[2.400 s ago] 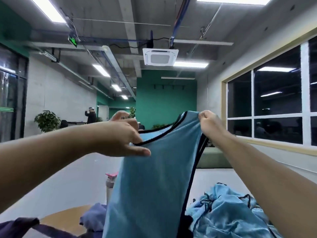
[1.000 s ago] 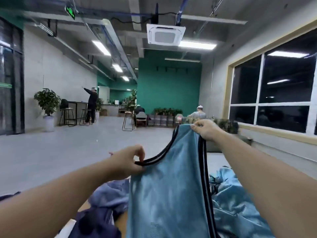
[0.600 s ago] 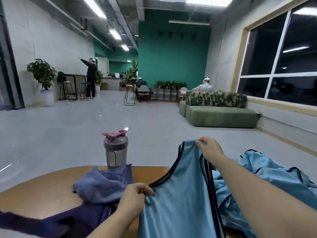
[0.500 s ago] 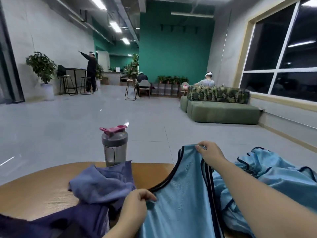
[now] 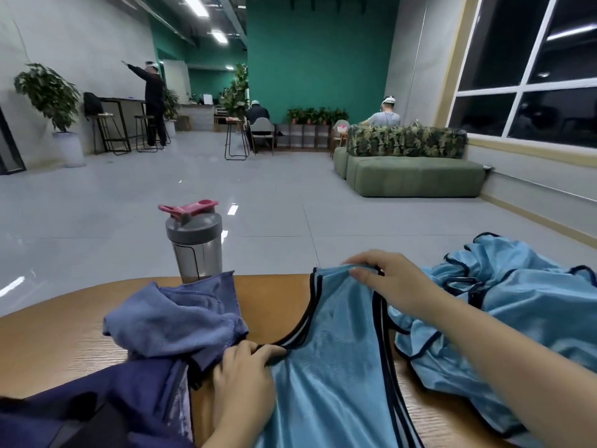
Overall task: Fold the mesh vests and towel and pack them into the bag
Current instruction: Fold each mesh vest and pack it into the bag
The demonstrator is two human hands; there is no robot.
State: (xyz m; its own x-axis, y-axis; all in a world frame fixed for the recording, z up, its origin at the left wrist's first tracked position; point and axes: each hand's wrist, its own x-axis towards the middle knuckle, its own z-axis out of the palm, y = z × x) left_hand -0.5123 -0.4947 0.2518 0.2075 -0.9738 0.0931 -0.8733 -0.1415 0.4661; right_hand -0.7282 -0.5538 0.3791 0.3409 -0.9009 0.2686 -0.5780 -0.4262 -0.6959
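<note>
Bag [image 5: 97,412] unzipped, contents unclear, shaker bottle [image 5: 196,244]

Big open room, grey tiled floor [image 5: 274,195], glossy w/ light reflections. Landmark: green sofa [image 5: 413,176], camo-print back cushions. Right of sofa: large dark windows [image 5: 529,88], white frames, yellowish surround. Behind sofa: teal wall [image 5: 319,53], row of potted plants [image 5: 318,114] at base. Far left of sofa: grey wall, tall potted plant [image 5: 48,95], high table w/ bar stools [image 5: 124,130]. Ceiling strip lights [image 5: 197,4] on.
</note>
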